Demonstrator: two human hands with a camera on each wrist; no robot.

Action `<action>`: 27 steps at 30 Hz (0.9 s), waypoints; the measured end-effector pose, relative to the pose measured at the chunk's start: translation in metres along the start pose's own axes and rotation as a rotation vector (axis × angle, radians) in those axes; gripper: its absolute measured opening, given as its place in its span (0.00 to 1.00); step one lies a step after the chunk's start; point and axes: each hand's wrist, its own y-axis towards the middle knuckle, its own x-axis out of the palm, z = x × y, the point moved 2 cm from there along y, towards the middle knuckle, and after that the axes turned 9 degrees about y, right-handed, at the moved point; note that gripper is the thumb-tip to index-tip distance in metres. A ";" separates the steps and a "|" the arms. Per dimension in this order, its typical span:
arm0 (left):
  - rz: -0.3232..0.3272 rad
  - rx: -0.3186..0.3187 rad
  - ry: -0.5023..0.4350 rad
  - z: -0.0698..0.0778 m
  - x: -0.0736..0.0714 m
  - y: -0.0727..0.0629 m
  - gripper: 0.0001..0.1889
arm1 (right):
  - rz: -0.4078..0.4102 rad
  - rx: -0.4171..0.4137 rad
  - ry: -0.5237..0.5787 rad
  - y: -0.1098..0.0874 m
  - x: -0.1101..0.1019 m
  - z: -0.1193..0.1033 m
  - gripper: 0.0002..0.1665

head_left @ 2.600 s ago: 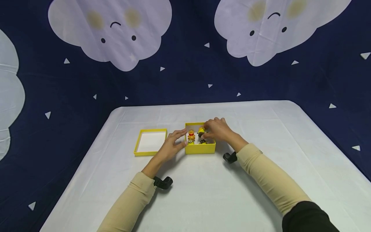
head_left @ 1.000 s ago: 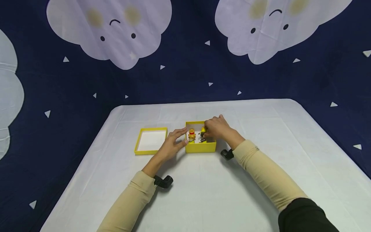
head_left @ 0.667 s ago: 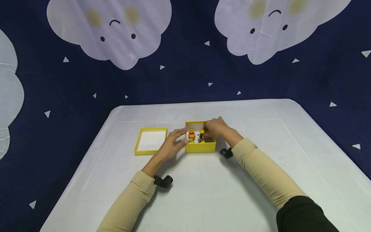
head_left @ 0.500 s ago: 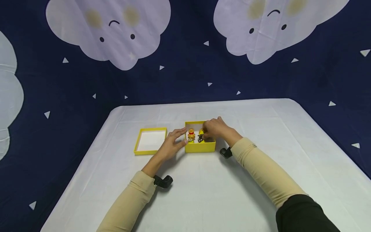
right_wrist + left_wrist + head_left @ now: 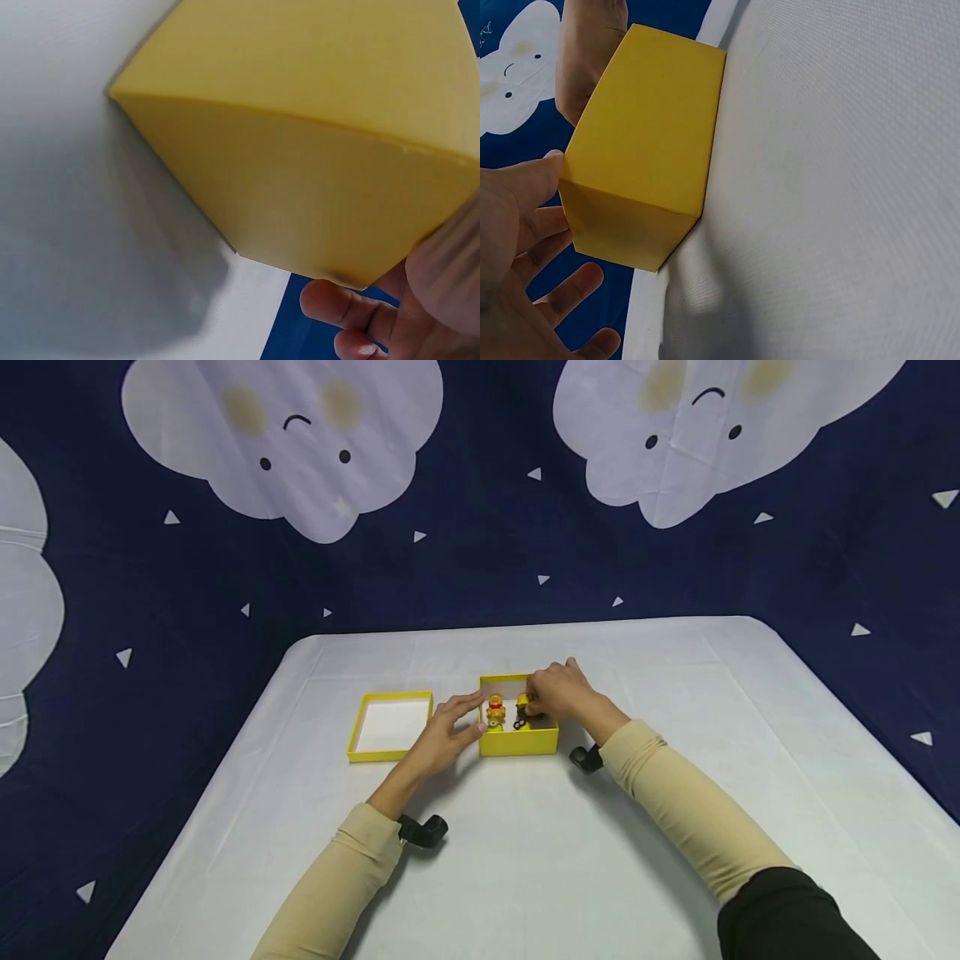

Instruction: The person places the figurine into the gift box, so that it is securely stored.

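Note:
In the head view a yellow box stands uncovered on the table, with several small toy figures inside. My right hand reaches over its right side, thumb and fingers pinching a yellow-and-black toy figure that they partly hide. An orange bear figure in red stands in the left half, and a yellow goggled figure is in front of it. My left hand touches the box's left edge with spread fingers; the left wrist view shows its thumb at the yellow wall. The box hides the right fingertips in the right wrist view.
The yellow-rimmed lid lies white inside up, left of the box. A white cloth covers the table. Behind it hangs a dark blue curtain with clouds. Black wrist cameras sit under both wrists.
My right hand has shifted slightly, its fingers lower in the box. The yellow-and-black figure has turned and come down toward the front wall. My left hand has stayed at the box's left edge.

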 end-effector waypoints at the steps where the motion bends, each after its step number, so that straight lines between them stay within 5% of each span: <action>1: 0.001 0.000 -0.001 0.000 0.000 0.000 0.27 | 0.004 0.001 -0.003 0.001 0.000 0.000 0.14; 7: 0.005 0.005 -0.008 0.000 0.000 0.000 0.27 | 0.061 -0.002 0.009 -0.001 0.002 0.002 0.16; 13: 0.007 0.009 -0.010 0.000 0.000 -0.001 0.27 | 0.123 0.004 0.173 -0.011 -0.002 0.006 0.25; 27: 0.016 -0.001 -0.003 -0.001 -0.001 -0.001 0.27 | 0.271 -0.076 0.424 -0.044 -0.018 0.009 0.26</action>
